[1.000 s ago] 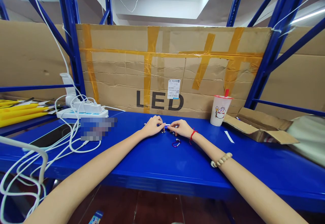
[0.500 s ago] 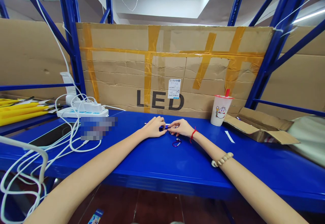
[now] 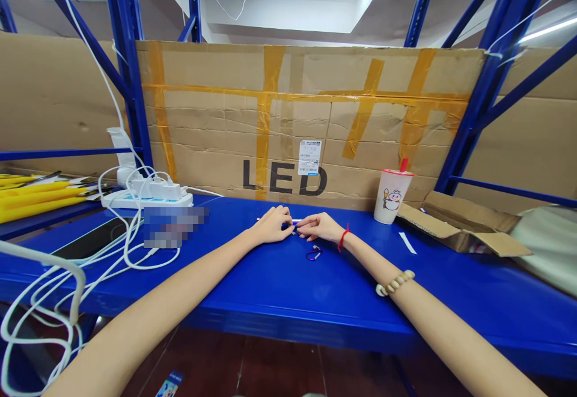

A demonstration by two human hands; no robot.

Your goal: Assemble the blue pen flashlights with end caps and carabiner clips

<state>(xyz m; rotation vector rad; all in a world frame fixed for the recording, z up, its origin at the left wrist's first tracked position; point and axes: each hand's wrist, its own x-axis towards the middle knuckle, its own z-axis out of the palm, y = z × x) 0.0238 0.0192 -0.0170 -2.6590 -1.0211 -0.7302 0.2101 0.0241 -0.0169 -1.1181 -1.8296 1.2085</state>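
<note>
My left hand [image 3: 274, 226] rests on the blue tabletop with its fingers curled down. My right hand [image 3: 321, 227], wearing a red string on the wrist, faces it with thumb and fingers pinched together. A thin pale strip or rod [image 3: 295, 221] lies just behind the fingers, mostly covered by the left hand. Between the fingertips there is something small and dark, too small to name. In front of my right hand lies a purple carabiner [image 3: 314, 253], apart from both hands.
To the right stand a white drink cup [image 3: 391, 197] with a red straw, a white paper strip [image 3: 407, 242] and an open cardboard box [image 3: 464, 223]. On the left are tangled white cables [image 3: 130, 235], a power strip [image 3: 157, 200] and a black phone [image 3: 92, 239]. Cardboard [image 3: 216, 139] walls the back.
My right hand's fingers have shifted slightly, and a tiny light-coloured bit now shows by the left fingertips. The left hand and the carabiner stay put.
</note>
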